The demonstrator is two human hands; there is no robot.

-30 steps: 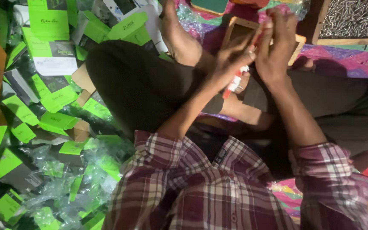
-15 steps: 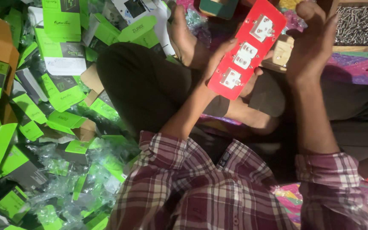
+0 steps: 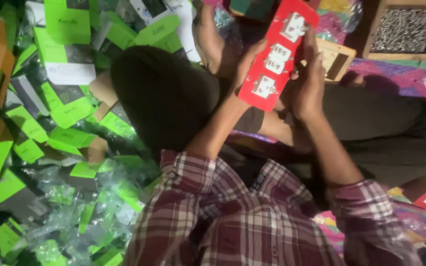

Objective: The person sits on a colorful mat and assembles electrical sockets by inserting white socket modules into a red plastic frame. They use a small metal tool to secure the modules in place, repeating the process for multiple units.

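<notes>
While my left hand (image 3: 245,66) and right hand (image 3: 307,83) grip the red switch plate (image 3: 277,54) by its edges above my lap, the wooden box (image 3: 376,29) at upper right holds metal screws (image 3: 405,29).

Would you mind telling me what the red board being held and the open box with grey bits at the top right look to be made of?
Red board: probably smooth plastic or laminate, judging by its even glossy colour; its white sockets look like moulded plastic. Box: apparently bare wood, with pale matt walls; its grey contents glint like metal, perhaps screws.
</notes>
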